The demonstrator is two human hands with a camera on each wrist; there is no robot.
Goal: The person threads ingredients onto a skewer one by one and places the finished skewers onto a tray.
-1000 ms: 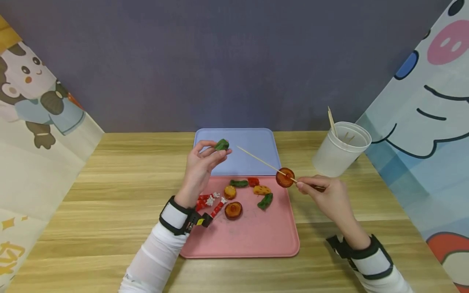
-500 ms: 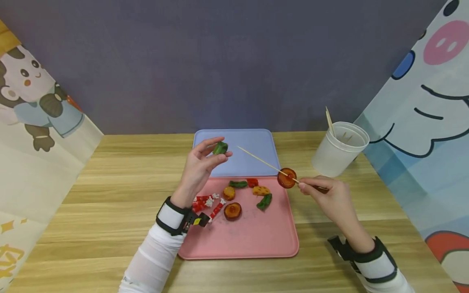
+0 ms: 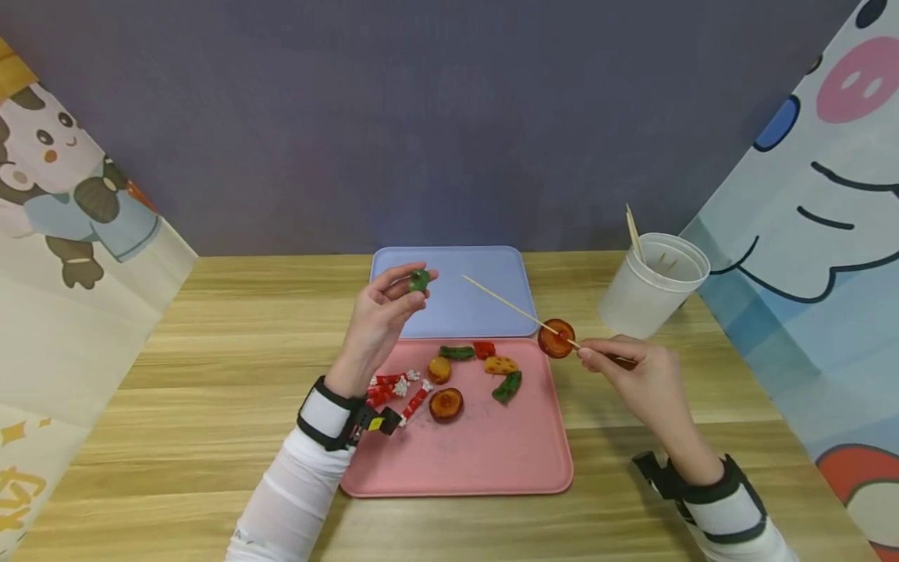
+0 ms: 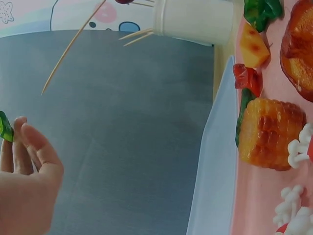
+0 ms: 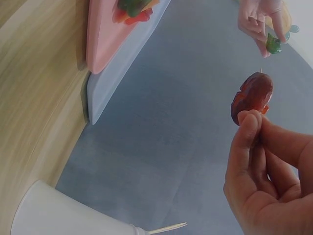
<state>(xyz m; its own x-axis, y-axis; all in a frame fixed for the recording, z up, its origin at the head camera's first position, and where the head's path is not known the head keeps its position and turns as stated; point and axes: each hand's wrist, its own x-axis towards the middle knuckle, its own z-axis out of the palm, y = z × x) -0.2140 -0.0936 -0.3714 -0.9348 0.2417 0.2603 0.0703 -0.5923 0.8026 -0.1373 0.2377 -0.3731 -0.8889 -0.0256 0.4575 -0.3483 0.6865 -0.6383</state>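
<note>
My left hand [image 3: 385, 312] pinches a small green pepper piece [image 3: 419, 281] between thumb and fingertips, above the blue tray. In my right hand [image 3: 635, 375] a thin wooden skewer [image 3: 500, 299] is gripped near its lower end, its point slanting up and left toward the pepper piece. A round, reddish-brown mushroom-like slice [image 3: 557, 339] is threaded on the skewer just ahead of my right fingertips; the right wrist view shows this slice [image 5: 253, 97] edge-on. Between the skewer's tip [image 4: 45, 89] and the pepper piece [image 4: 5, 128] there is a gap.
A pink tray [image 3: 492, 468] bears another brown slice [image 3: 445, 405], a corn piece [image 3: 438, 370], a yellow piece [image 3: 501, 365], red and green pieces, and several red-and-white sticks [image 3: 416, 402]. Behind it lies a blue tray [image 3: 485, 269]. A white bucket [image 3: 635, 297] with skewers stands at right.
My left fingers have turned the green pepper piece and shifted it slightly left. My right hand has moved a little to the right with the skewer and its slice.
</note>
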